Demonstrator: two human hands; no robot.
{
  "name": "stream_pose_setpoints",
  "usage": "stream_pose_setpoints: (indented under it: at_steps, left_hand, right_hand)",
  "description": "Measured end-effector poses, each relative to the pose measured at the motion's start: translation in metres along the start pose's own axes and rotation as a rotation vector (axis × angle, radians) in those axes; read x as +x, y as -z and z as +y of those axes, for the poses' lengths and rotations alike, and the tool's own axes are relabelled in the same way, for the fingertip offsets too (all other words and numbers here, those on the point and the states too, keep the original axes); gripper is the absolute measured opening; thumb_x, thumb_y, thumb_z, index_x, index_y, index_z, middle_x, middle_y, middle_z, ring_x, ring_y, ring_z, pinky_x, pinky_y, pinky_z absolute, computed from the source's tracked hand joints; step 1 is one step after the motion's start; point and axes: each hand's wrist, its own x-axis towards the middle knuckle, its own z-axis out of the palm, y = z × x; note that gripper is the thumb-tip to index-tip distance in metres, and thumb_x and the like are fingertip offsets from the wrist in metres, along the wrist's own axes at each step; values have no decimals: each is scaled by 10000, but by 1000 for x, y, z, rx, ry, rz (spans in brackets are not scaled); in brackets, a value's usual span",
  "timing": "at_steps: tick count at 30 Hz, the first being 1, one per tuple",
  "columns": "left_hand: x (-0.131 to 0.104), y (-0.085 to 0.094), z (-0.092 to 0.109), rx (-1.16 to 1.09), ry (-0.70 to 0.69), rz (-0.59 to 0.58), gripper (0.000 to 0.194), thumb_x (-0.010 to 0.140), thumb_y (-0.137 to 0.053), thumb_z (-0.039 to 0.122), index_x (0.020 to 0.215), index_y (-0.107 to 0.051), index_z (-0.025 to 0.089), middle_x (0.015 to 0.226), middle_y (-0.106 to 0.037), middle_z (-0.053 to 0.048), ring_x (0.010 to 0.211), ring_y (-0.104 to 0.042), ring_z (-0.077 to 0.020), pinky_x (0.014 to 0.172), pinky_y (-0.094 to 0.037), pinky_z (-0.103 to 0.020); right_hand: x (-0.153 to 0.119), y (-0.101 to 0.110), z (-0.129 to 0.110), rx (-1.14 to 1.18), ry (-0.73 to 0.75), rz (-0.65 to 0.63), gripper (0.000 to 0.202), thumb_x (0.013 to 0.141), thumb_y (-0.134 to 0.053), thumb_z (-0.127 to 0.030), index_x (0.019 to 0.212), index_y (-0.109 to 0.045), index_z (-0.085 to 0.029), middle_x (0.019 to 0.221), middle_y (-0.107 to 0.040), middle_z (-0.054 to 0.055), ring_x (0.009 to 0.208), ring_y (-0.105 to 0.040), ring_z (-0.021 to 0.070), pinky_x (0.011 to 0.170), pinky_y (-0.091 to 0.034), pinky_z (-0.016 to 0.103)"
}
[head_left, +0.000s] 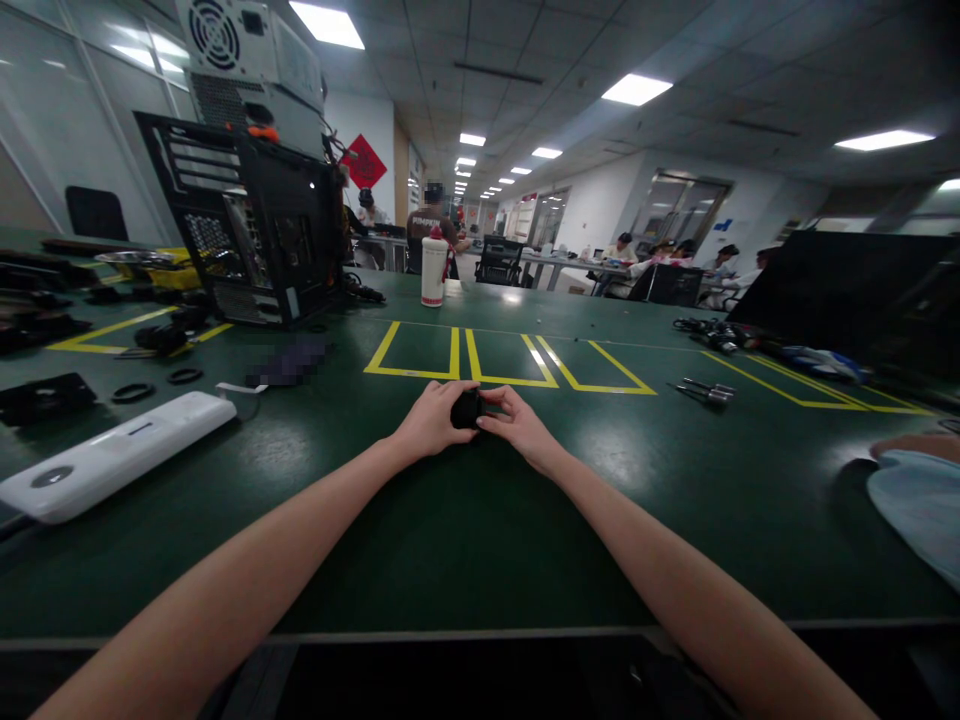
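Between my two hands, just in front of the yellow tape outlines, is a small dark object whose kind I cannot make out. My left hand wraps round it from the left, thumb below and fingers above. From the right, the fingertips of my right hand pinch at its right edge. The fingers hide much of it. Both hands are low over the green tabletop.
A white power strip and black rings lie at the left. Behind them stands an open computer case. A white cup is further back. Screwdriver-like tools lie to the right, near another person's sleeve.
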Motion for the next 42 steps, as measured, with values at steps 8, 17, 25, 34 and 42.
stream_pose_setpoints:
  at_steps: [8,17,25,34,42]
  left_hand:
    - [1,0,0,-10,-2,2,610,627,-668,281,1176,-417,199,1126,-534,-52,968,-482,-226,835,-394,-361]
    - [0,-1,-1,1,5,-4,615,623,-661,261,1183,-415,198,1118,-535,-51,943,-486,-225,817,-402,-357]
    - [1,0,-1,-1,-2,5,611,623,-666,278,1175,-421,191,1109,-542,-54,951,-480,-227,829,-396,-356]
    - [0,2,3,-31,33,-18,607,632,-659,266,1185,-415,209,1123,-531,-57,962,-479,-234,810,-402,-373]
    - [0,1,1,-19,17,-11,609,631,-665,276,1182,-416,202,1117,-535,-53,964,-482,-232,821,-401,-369]
  right_hand:
    - [3,-1,4,-29,-7,62,257,679,-622,-290,911,-538,-216,974,-566,16,875,-567,144,853,-429,365]
    - [0,-1,2,-4,11,7,316,645,-654,-224,936,-529,-216,1025,-553,15,940,-552,145,899,-403,348]
    - [1,-1,2,-3,-57,64,289,676,-623,-308,942,-540,-229,946,-562,17,888,-551,148,824,-443,356]
    - [-1,-1,1,64,-11,-25,365,618,-676,-204,946,-516,-215,1027,-550,18,990,-541,155,924,-395,357]
    - [0,-2,1,-1,-52,68,317,670,-630,-312,961,-539,-227,1013,-567,30,941,-545,161,849,-437,365]
